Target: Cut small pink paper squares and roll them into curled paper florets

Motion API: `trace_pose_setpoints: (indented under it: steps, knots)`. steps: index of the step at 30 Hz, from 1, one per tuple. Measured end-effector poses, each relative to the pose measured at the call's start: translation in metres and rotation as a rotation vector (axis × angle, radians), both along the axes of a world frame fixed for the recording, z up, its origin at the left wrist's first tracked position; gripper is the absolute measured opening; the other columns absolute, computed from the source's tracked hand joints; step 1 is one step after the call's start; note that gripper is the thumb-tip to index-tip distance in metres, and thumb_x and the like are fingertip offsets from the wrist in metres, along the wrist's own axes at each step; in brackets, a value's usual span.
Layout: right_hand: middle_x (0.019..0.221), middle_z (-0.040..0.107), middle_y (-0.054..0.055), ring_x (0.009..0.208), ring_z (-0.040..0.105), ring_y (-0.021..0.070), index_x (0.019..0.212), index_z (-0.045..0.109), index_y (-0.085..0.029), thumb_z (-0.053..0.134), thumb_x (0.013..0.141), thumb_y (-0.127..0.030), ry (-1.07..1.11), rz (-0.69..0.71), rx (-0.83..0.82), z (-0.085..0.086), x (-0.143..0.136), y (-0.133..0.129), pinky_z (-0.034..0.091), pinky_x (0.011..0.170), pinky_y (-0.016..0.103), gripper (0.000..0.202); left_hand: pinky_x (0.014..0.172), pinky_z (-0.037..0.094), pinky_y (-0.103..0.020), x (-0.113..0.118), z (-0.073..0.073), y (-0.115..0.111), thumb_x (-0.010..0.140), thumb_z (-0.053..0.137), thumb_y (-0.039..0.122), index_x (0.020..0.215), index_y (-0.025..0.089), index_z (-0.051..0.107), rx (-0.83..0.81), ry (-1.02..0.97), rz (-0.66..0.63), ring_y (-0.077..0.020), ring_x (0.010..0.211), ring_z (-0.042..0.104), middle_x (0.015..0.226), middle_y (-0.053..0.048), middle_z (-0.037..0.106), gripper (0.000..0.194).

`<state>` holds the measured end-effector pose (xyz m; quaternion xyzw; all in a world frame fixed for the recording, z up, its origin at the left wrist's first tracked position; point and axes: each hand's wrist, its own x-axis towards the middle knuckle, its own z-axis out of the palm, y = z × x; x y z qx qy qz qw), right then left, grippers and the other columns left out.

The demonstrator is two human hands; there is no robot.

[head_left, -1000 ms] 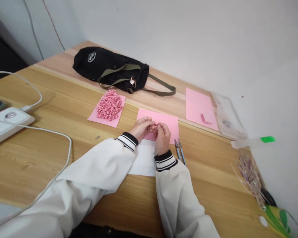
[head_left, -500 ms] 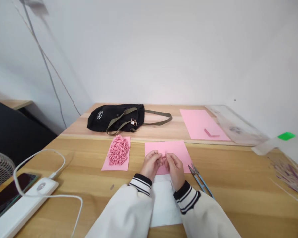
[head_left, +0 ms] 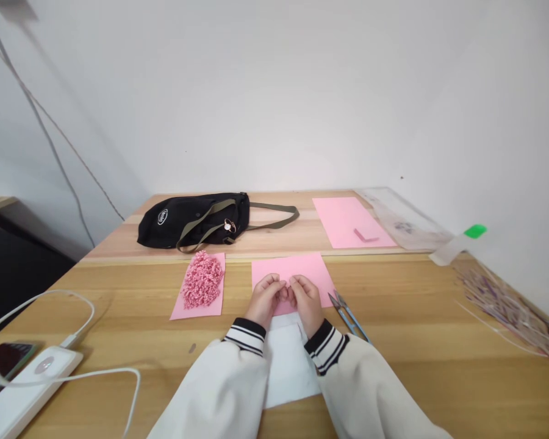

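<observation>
I see left hand point(head_left: 263, 300) and right hand point(head_left: 307, 301) pinching a tiny, mostly hidden pink piece point(head_left: 288, 285). Likely light, delicate; hold its ends.

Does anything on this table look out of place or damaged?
Nothing seems spilled or broken. Slightly odd: what looks like a wristwatch lies on the black bag, and a dark mark interrupts the table's pale wood; stain or knot, I can't tell.

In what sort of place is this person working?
Probably an indoor craft table: it bears blue-handled snips, pink sheets and a heap of small pink pieces on one sheet.
</observation>
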<state>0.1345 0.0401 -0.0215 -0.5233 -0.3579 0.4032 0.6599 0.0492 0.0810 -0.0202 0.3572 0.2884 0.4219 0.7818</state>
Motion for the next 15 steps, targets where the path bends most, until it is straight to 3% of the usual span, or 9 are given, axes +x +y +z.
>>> trace_pose_setpoints:
  steps: [15]
  knots:
    - [0.039,0.041,-0.008,0.036,0.033,0.0050,0.055,0.045,-0.018,0.055,0.068,-0.031,0.071,-0.022,-0.048,0.0033,0.0019,0.0004,0.023,0.036,0.020,0.020,0.047,0.032,-0.020,0.0006,0.0011,-0.0004,0.059,0.067,0.020,0.061,0.015,0.050,-0.040,-0.037,0.047,-0.0069,0.042,0.046,0.043,0.004,0.052,0.018]
